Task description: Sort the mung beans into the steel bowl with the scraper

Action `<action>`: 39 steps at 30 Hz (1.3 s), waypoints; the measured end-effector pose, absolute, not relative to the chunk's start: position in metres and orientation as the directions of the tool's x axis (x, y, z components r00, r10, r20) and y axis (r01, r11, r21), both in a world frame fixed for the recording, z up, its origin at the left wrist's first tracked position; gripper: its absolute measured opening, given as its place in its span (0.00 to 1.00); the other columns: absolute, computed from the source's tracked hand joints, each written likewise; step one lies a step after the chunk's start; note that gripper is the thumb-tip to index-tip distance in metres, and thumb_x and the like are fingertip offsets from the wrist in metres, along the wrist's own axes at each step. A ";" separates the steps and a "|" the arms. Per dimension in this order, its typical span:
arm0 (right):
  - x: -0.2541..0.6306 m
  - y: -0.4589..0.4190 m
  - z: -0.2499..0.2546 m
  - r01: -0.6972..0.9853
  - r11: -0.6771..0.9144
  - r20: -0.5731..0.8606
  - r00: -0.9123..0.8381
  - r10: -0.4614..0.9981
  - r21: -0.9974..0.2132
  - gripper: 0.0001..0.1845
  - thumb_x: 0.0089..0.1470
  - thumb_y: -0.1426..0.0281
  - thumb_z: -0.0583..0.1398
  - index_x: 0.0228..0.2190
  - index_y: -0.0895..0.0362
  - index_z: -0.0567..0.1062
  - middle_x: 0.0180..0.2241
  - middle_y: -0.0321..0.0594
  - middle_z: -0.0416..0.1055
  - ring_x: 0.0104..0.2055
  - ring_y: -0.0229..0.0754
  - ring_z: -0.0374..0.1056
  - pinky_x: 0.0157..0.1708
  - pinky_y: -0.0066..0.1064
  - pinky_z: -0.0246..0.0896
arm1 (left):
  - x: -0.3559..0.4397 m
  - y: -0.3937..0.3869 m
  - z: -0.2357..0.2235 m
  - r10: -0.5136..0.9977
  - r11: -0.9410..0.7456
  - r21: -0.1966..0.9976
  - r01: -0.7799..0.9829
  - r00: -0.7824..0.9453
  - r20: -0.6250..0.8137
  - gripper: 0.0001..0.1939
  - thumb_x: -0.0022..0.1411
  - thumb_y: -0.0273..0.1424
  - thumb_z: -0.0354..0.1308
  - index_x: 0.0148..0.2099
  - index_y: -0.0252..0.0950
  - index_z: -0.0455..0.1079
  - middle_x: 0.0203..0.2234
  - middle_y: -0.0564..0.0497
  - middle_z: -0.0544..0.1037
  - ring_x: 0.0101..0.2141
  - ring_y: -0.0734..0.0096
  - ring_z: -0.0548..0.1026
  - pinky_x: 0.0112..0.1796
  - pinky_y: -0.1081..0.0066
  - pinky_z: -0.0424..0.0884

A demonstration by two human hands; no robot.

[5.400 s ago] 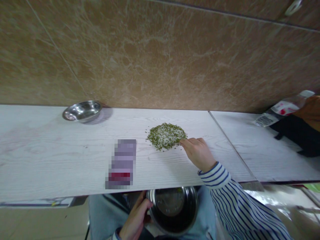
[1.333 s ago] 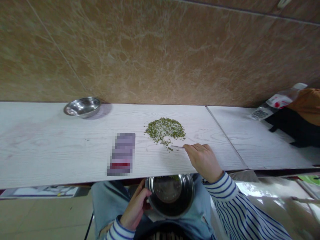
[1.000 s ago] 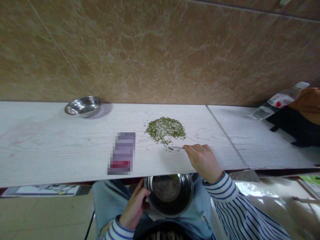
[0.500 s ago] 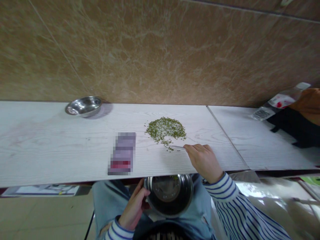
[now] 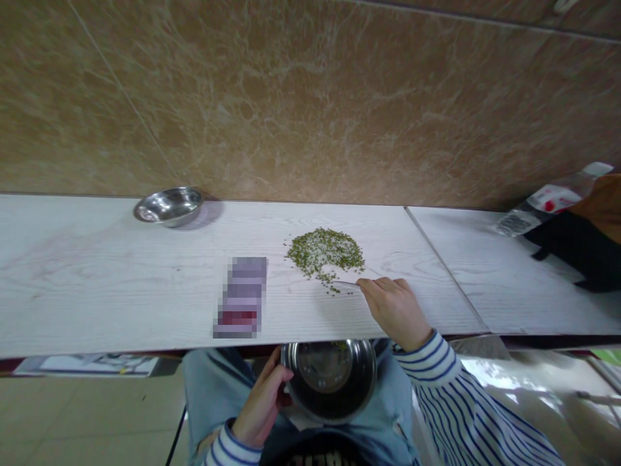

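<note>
Where the worktop [image 5: 97, 278] meets the brown wall [image 5: 291, 97] at the left, a shallow metal bowl [image 5: 168, 207] stands with its inside facing up, well apart from everything else. Next comes a flat rectangular object [image 5: 240, 298], blurred into blocks, lying near the front edge. Below that edge, the left hand [image 5: 264, 404] is clamped on the side of a metal pot [image 5: 334, 408] above the lap; the edge cuts across the pot's far rim, and some green bits show inside. On the worktop above it lies a green-and-white pile of grains [image 5: 326, 251], with loose ones straggling from its near side. Just beside these is the tip of a thin metal utensil [image 5: 345, 283]; the right hand [image 5: 395, 310] has its fingers together around the handle, hiding it. Past a seam between 2 panels, a clear bottle [image 5: 553, 197] leans beside a black-and-brown item [image 5: 579, 243].
</note>
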State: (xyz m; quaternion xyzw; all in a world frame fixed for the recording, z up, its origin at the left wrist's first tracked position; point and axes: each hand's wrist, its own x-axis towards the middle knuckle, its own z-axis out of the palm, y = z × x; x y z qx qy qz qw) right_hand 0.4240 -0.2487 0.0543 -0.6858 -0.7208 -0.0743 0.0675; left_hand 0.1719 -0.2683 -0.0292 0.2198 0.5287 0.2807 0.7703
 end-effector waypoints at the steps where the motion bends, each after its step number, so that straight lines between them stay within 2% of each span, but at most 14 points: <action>1: 0.423 -0.250 0.055 0.998 0.056 0.194 -0.058 0.979 0.012 0.12 0.59 0.74 0.51 0.41 0.54 0.72 0.33 0.38 0.75 0.39 0.39 0.66 0.37 0.31 0.45 | 0.172 -0.269 -0.030 0.666 0.745 0.638 -0.195 0.275 -0.693 0.29 0.47 0.27 0.52 0.54 0.39 0.60 0.27 0.54 0.73 0.26 0.70 0.68 0.24 0.71 0.63; 18: 0.417 -0.247 0.054 0.995 0.098 0.203 -0.093 0.975 -0.015 0.11 0.59 0.74 0.52 0.41 0.54 0.71 0.32 0.38 0.75 0.39 0.38 0.66 0.38 0.31 0.44 | 0.172 -0.270 -0.027 0.680 0.729 0.659 -0.183 0.299 -0.669 0.27 0.49 0.26 0.50 0.54 0.38 0.59 0.25 0.55 0.71 0.25 0.72 0.67 0.25 0.72 0.63; 33: 0.408 -0.240 0.055 0.996 0.088 0.198 -0.093 0.976 0.034 0.11 0.60 0.72 0.51 0.41 0.55 0.71 0.30 0.37 0.74 0.37 0.39 0.67 0.37 0.32 0.44 | 0.170 -0.269 -0.023 0.696 0.714 0.674 -0.189 0.293 -0.656 0.27 0.49 0.26 0.50 0.54 0.39 0.59 0.30 0.53 0.74 0.29 0.69 0.69 0.25 0.71 0.64; 39: 0.408 -0.239 0.054 0.995 0.079 0.193 -0.088 0.977 0.054 0.12 0.60 0.71 0.51 0.42 0.55 0.71 0.31 0.37 0.74 0.37 0.39 0.67 0.37 0.32 0.44 | 0.167 -0.268 -0.029 0.692 0.719 0.667 -0.193 0.287 -0.663 0.25 0.49 0.26 0.51 0.52 0.39 0.61 0.27 0.54 0.73 0.28 0.70 0.69 0.24 0.73 0.63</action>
